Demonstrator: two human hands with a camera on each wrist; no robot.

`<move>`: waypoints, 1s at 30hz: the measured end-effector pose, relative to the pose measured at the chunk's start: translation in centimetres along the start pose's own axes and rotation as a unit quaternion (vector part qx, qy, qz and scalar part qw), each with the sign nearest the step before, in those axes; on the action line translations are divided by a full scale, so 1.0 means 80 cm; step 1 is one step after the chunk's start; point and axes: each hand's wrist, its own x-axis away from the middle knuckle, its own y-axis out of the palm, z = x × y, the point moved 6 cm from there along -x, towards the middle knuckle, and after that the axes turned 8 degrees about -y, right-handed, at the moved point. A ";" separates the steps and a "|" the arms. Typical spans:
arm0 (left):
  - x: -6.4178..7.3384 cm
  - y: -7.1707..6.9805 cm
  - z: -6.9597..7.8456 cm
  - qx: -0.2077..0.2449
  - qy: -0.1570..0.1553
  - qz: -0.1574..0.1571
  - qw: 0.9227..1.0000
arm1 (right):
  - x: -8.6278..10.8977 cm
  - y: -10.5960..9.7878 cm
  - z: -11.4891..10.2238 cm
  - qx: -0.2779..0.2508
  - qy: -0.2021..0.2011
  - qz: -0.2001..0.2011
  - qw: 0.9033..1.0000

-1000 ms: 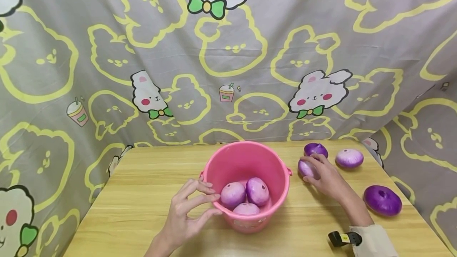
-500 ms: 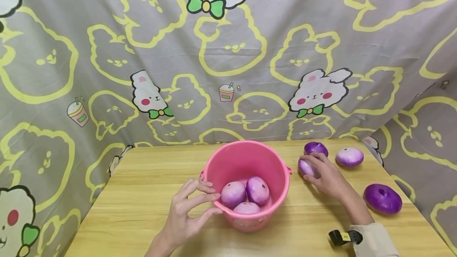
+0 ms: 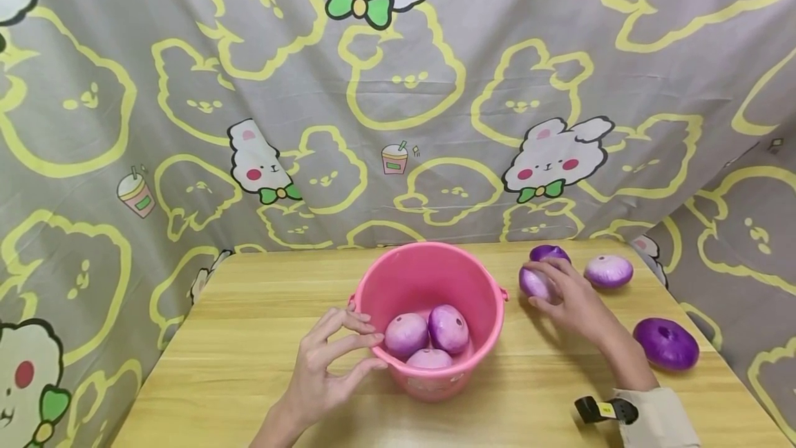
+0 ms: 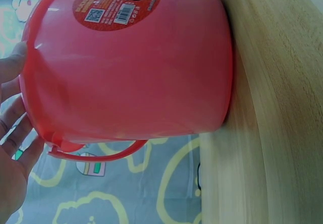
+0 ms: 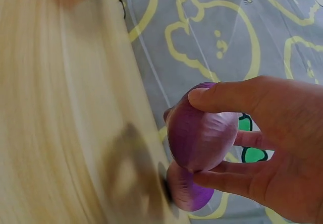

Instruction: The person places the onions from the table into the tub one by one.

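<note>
A pink bucket [image 3: 429,393] stands upright on the wooden table, with three light purple onions [image 3: 407,334] at its bottom. My left hand [image 3: 326,365] holds the bucket's rim on the left side, thumb and fingertips at the edge. To the bucket's right, my right hand [image 3: 575,299] grips a purple onion [image 5: 204,128] between thumb and fingers, which cover part of it. The right wrist view shows this onion raised off the table. Right behind it lies a darker onion [image 3: 550,253], partly hidden.
A light purple onion [image 3: 609,272] lies at the back right, and a dark purple one [image 3: 667,343] nearer the right edge of the table [image 3: 249,337]. A patterned grey curtain [image 3: 398,109] hangs behind. The bucket's handle [image 4: 101,157] hangs down its side.
My right hand has risen slightly with the onion, which now stands a little higher in the head view. The left hand and the bucket stay in place.
</note>
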 end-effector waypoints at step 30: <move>0.000 0.000 0.000 0.000 0.006 0.000 1.000 | -0.010 -0.033 -0.037 0.030 -0.054 0.058 0.996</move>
